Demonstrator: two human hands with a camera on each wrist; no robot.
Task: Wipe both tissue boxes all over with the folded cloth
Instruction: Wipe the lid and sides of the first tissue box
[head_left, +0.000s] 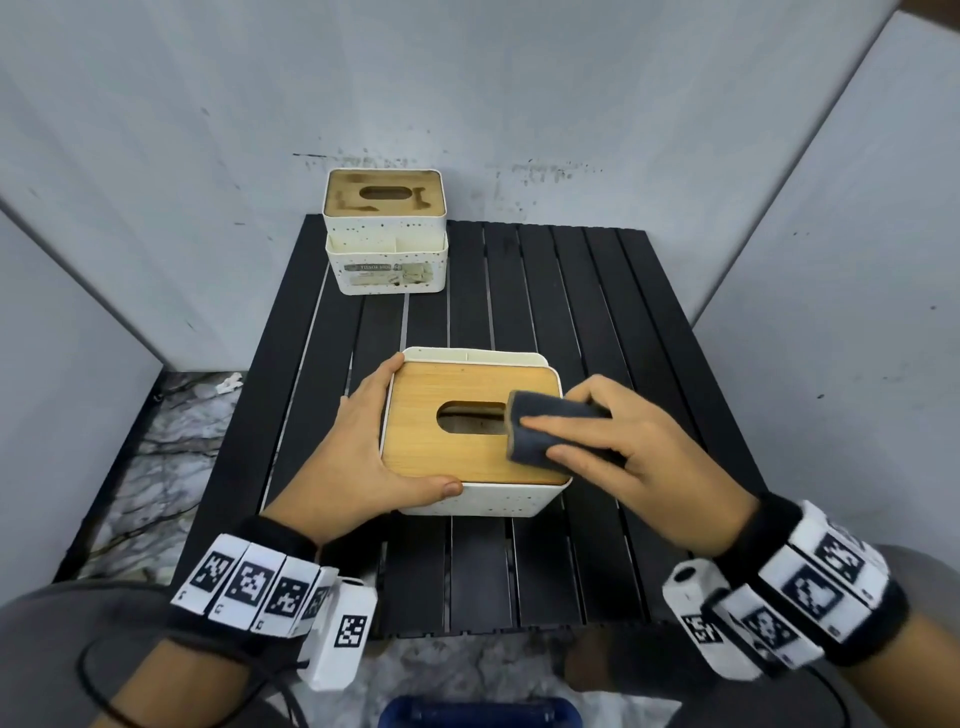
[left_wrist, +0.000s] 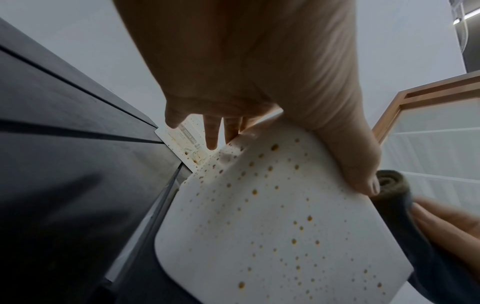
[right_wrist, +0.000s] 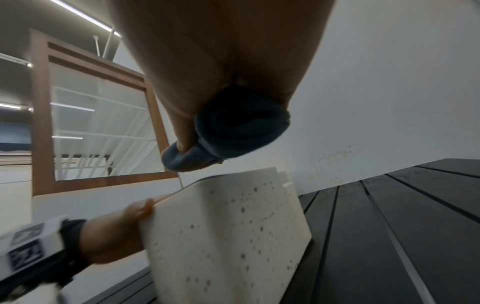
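A black slatted desk (head_left: 597, 322) stands before me, boxed in by pale grey wall panels (head_left: 156, 130); a marbled floor (head_left: 171, 457) shows to its left. At the desk's far left edge sits the far tissue box (head_left: 385, 236), white and speckled, its wooden lid stained dark around the oval slot, a label on its front compartment. Near me, at the middle of the desk, stands the near tissue box (head_left: 478, 496), also white with brown specks, topped by a clean bamboo lid (head_left: 447, 441) with an oval opening; the two boxes are well apart. My left hand (head_left: 358, 452) braces the near box, fingers laid along its left side, thumb curled against the front edge. My right hand (head_left: 649, 457) is clamped on the folded cloth (head_left: 540, 431), a dark grey pad; fingers lie over its top and press it onto the lid's right half, just beside the slot. Both my wrists wear black bands (head_left: 810, 587) with white coded tags.
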